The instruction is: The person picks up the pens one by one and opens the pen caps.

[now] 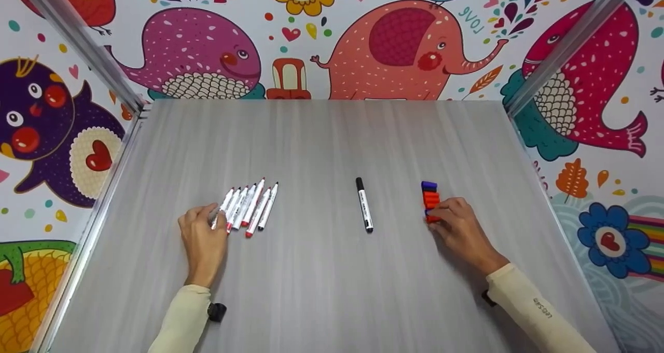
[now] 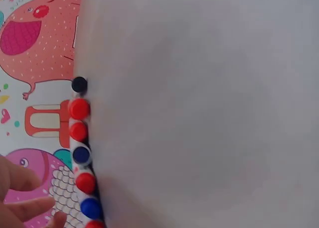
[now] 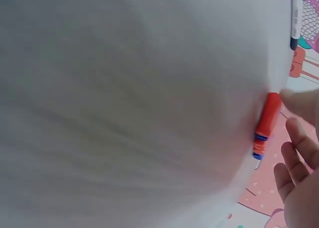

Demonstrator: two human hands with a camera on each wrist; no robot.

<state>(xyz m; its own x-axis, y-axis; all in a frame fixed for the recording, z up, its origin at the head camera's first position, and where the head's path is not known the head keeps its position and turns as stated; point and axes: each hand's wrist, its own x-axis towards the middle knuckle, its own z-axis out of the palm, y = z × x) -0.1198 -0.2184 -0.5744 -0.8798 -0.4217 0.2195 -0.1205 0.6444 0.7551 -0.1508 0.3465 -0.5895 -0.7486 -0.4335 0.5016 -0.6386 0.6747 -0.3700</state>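
Note:
In the head view, several uncapped white markers (image 1: 253, 206) lie side by side on the left, with red, black and blue ends. My left hand (image 1: 202, 236) is over the leftmost marker, thumb and fingers on either side; in the left wrist view its fingers (image 2: 31, 208) are spread, apart from the marker ends (image 2: 85, 183). On the right, a short row of red, blue and black marker caps (image 1: 430, 197) lies on the table. My right hand (image 1: 461, 231) is at the row's near end, its thumb by a red cap (image 3: 269, 111) and its other fingers loosely bent, apart from it.
One capped black marker (image 1: 364, 205) lies alone between the two groups. The grey table (image 1: 321, 280) has metal frame posts (image 1: 570, 46) at its far corners and cartoon-printed walls (image 1: 301, 36) around it.

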